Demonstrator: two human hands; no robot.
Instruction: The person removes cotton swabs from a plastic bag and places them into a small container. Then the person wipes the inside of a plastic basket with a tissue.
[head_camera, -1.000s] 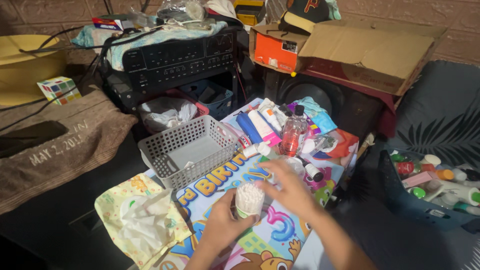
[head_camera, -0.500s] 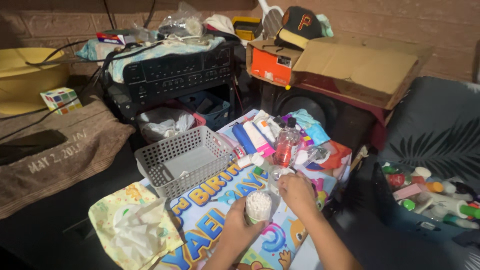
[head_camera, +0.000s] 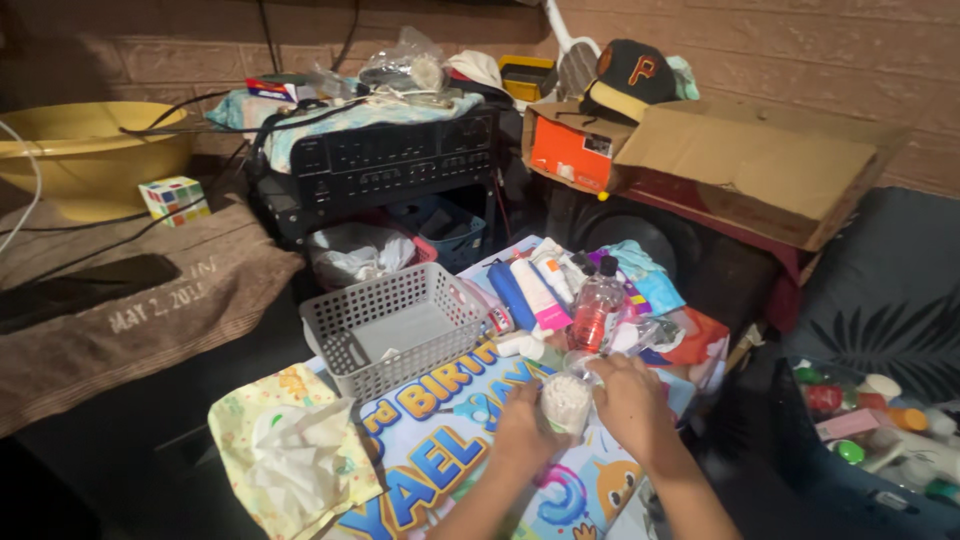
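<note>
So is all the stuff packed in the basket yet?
Not yet. The grey basket looks almost empty. In hand: the left hand holds a tub of cotton buds, and the right hand holds something clear at its top. Left: the tubes and the pink bottle lie loose on the colourful mat.

Both hands meet over a colourful banner: the left hand grips a tub of cotton buds, the right hand touching its top. A grey basket sits just behind, a pink bottle nearby.
</note>
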